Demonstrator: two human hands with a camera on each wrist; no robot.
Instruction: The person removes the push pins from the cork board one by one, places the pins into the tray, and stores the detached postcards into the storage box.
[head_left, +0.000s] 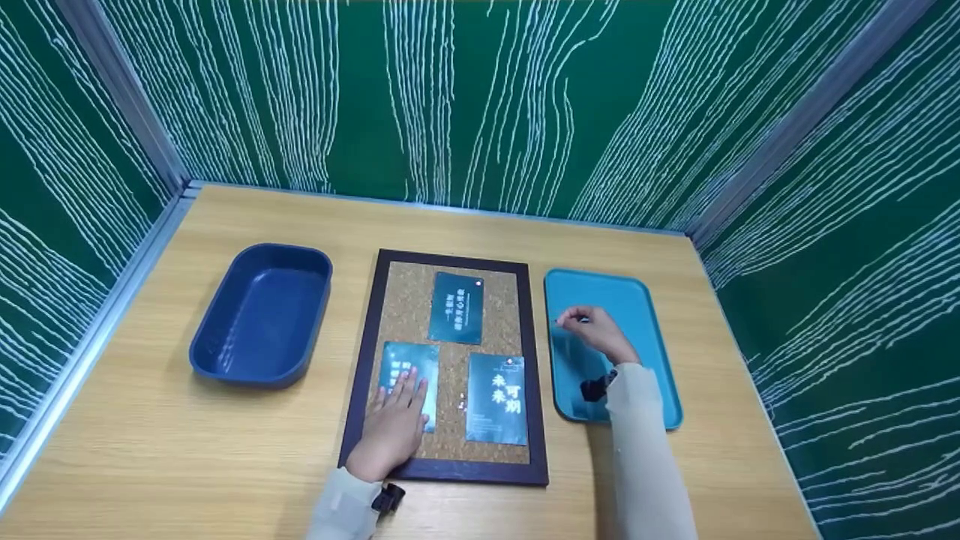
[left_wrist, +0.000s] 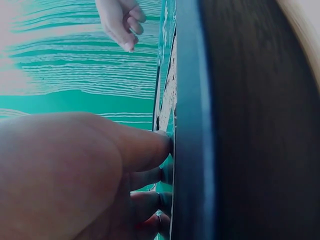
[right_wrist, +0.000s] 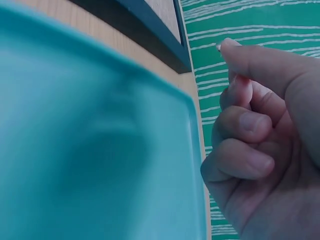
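My left hand (head_left: 394, 431) lies with outstretched fingers on the lower left green card (head_left: 427, 367), pressing it against the cork board (head_left: 452, 442). In the left wrist view, the fingertips touch the card at a low angle. My right hand (head_left: 596, 330) is over the turquoise tray (head_left: 637, 300), thumb and forefinger pinching a tiny pin (right_wrist: 218, 47); only its small end shows. The other fingers are curled in. Two more green cards lie on the cork, an upper card (head_left: 456, 307) and a lower right card (head_left: 496, 405), each with a small pale dot near its top right.
The board has a dark frame (head_left: 465, 471) and lies flat on the wooden table (head_left: 225, 465). A deep blue bin (head_left: 259, 322) stands to its left. Green walls (head_left: 360, 90) with white lines enclose the back and sides. Small pale specks (head_left: 462, 403) show between the lower cards.
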